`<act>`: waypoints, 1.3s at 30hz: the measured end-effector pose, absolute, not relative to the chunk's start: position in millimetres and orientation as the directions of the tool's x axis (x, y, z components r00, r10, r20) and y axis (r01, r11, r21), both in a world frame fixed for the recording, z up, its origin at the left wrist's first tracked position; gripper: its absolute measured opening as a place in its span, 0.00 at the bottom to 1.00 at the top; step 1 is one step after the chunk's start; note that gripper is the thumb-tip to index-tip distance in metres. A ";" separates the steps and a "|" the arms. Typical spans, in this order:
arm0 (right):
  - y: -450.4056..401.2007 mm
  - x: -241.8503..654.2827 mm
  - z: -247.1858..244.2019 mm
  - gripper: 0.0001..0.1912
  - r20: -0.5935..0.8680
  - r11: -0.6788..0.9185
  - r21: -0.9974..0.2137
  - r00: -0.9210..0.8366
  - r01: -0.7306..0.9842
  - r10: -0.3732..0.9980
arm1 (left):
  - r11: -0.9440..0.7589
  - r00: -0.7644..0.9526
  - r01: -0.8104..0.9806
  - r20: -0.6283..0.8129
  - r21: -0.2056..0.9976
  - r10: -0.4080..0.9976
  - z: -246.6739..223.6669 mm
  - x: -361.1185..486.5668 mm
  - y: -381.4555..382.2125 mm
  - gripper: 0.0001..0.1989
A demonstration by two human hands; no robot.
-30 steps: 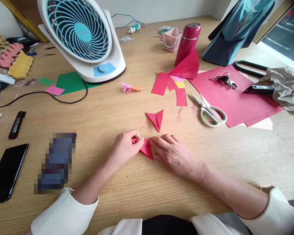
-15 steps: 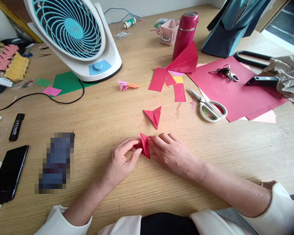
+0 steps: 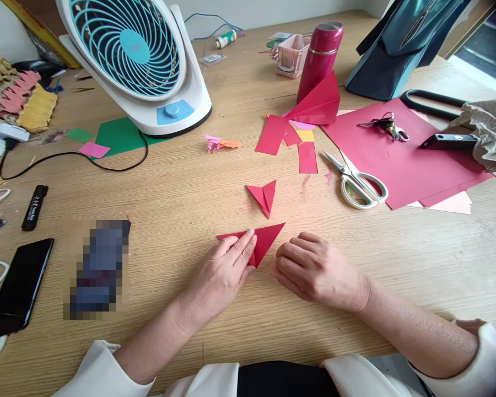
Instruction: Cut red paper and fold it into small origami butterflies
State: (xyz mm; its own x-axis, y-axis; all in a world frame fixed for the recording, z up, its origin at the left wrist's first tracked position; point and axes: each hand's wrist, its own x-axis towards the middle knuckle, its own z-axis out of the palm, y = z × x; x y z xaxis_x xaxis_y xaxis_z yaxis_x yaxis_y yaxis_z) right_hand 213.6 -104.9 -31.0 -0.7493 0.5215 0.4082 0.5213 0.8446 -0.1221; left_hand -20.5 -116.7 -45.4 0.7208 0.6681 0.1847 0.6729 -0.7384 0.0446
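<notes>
A red folded paper triangle [image 3: 268, 239] lies flat on the wooden table in front of me. My left hand [image 3: 227, 262] rests on its left part, fingers stretched out and pressing it down, covering some of it. Just right of the triangle, apart from it, is my right hand [image 3: 316, 270], its fingers curled in with nothing showing in them. Beyond the hands sits a second, smaller folded red paper piece [image 3: 265, 197] with pointed corners. Farther back are cut red paper strips [image 3: 271, 135] and a pair of white-handled scissors [image 3: 357, 184].
A fan [image 3: 182, 113] stands at the back left, a red flask [image 3: 320, 60] at the back. Red sheets [image 3: 372, 149] lie to the right, bearing keys [image 3: 391, 128]. A black phone [image 3: 19, 286] and a marker [image 3: 34, 208] lie left. A small pink-orange paper piece [image 3: 223, 144] sits mid-table.
The red paper held between both hands has been laid out as a wider flat triangle. My left hand now presses on it; my right hand has let go and moved right.
</notes>
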 end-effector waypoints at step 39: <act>-75.4 219.0 -32.6 0.10 0.045 0.299 -0.591 -0.339 0.749 0.940 | -0.733 0.726 0.677 0.106 0.060 0.680 -51.6 -14.3 -141.6 0.43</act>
